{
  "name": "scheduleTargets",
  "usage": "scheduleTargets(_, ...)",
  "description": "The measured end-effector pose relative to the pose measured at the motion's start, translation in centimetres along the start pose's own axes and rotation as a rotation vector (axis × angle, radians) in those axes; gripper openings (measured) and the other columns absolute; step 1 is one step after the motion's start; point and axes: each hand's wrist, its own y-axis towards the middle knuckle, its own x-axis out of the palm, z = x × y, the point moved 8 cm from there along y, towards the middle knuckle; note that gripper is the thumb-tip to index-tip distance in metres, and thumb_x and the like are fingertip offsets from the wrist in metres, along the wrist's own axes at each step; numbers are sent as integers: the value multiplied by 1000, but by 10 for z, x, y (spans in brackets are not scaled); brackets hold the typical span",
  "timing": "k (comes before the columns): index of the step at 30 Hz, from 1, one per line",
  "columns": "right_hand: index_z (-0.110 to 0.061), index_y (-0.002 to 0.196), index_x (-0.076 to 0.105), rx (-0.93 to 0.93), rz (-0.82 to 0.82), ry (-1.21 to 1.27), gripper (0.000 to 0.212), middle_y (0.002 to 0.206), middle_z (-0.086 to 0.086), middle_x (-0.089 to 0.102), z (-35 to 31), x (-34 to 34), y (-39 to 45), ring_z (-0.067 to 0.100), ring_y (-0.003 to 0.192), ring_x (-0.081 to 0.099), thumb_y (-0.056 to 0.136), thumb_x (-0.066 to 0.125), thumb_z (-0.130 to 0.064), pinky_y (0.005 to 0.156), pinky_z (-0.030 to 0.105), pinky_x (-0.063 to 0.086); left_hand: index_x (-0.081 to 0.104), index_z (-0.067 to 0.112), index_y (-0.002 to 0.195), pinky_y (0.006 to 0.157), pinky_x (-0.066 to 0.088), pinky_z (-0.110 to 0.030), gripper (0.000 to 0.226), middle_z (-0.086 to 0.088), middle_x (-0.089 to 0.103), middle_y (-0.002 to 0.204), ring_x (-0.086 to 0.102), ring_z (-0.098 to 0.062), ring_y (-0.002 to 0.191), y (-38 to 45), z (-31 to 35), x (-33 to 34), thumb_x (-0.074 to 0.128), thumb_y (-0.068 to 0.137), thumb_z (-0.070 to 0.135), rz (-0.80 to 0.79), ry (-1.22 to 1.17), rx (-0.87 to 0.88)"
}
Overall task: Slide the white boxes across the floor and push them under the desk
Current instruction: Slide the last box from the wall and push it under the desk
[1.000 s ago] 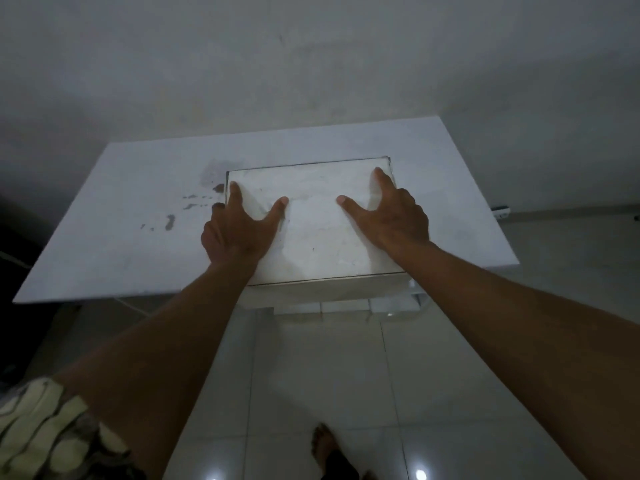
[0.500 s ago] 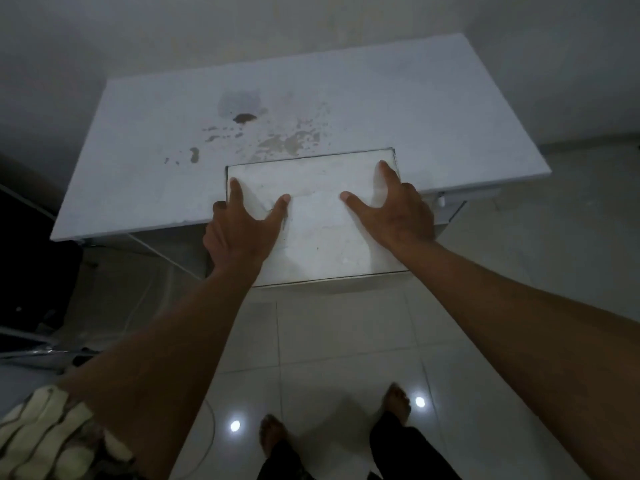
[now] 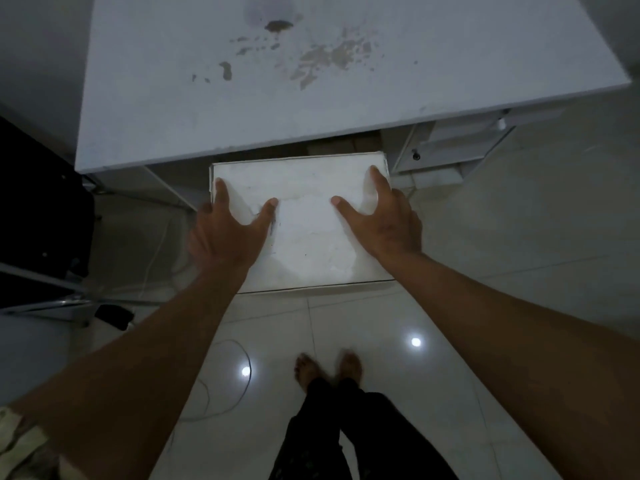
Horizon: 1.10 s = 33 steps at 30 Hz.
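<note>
A white box (image 3: 308,237) with a scuffed lid lies flat in front of the white desk (image 3: 242,109), its far edge just short of the desk's front edge and lower than the desk top. My left hand (image 3: 228,230) grips the box's left side, thumb and forefinger spread on the lid. On the right side my right hand (image 3: 381,223) holds it the same way. Whether the box rests on the tiled floor (image 3: 346,334) I cannot tell.
The desk top carries brown stains (image 3: 325,60). A white drawer unit (image 3: 450,147) stands under the desk's right end. A black object with a metal bar (image 3: 41,237) is at the left. A thin cable (image 3: 239,386) loops on the floor beside my bare feet (image 3: 327,368).
The box has come down from over the desk top to below and in front of the desk's front edge. Both hands kept their hold. The view has tipped downward.
</note>
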Motion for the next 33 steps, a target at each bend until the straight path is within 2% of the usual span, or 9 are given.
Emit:
scheduleTargets(4, -43, 148, 22, -5, -45, -45, 92, 135, 6, 52, 4, 38, 2, 31, 120, 53, 71, 43, -88, 97, 44, 42, 24, 30, 151, 99, 39, -46, 97, -13, 52, 135, 48, -35, 124, 0, -33, 22, 48, 74, 84, -7, -12, -54)
scheduleTargets(9, -42, 149, 19, -44, -73, -72, 92, 139, 7, 49, 12, 100, 31, 32, 122, 52, 73, 41, -89, 97, 46, 44, 23, 32, 151, 92, 40, -43, 98, -12, 54, 129, 52, -34, 117, 30, -71, 77, 48, 73, 85, -22, -32, -86)
scheduleTargets(14, -44, 148, 21, -22, -53, -79, 89, 137, 6, 52, 28, 169, 74, 32, 121, 54, 73, 42, -88, 96, 45, 45, 21, 32, 151, 96, 42, -48, 99, -13, 52, 133, 52, -38, 119, 75, -105, 142, 41, 72, 88, -52, 6, -59)
scheduleTargets(23, -47, 147, 21, 9, -8, -56, 91, 138, 5, 53, 109, 331, 159, 32, 121, 54, 70, 40, -92, 96, 44, 45, 23, 30, 152, 97, 45, -49, 97, -16, 54, 134, 54, -40, 118, 149, -165, 311, 42, 75, 86, -46, 7, -2)
scheduleTargets(29, -48, 147, 22, 22, 3, -44, 90, 137, 4, 54, 169, 443, 195, 31, 121, 55, 70, 41, -91, 96, 44, 44, 22, 33, 152, 97, 45, -47, 99, -12, 53, 136, 55, -38, 117, 173, -227, 426, 42, 71, 88, -65, 8, -48)
scheduleTargets(33, -45, 148, 23, 0, 5, -47, 91, 137, 5, 54, 204, 513, 212, 31, 121, 55, 71, 42, -90, 96, 44, 45, 21, 31, 151, 95, 45, -48, 98, -14, 55, 130, 57, -38, 113, 184, -262, 494, 42, 73, 86, -52, 36, -20)
